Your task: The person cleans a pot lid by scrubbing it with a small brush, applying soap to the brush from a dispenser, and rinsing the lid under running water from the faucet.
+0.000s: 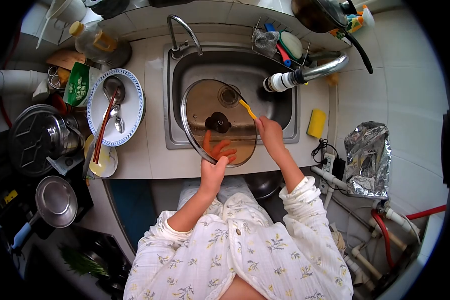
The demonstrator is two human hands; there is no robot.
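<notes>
A round glass pot lid [195,107] with a metal rim and a dark knob [218,122] is tilted over the front of the steel sink [171,135]. My left hand [213,170] grips its near edge, thumb on the rim and fingers showing through the glass from underneath. At the lid's right edge, my right hand [270,134] is closed on a slim yellow-handled tool [247,108]. The tool's far end meets the upper right rim; its head cannot be made out.
A curved faucet [185,31] stands behind the sink, and a thick pipe spout [305,76] reaches in from the right. A yellow sponge [316,123] lies on the right counter. Left are a blue-rimmed bowl [96,112] with spoons and chopsticks, and a small pan [56,201].
</notes>
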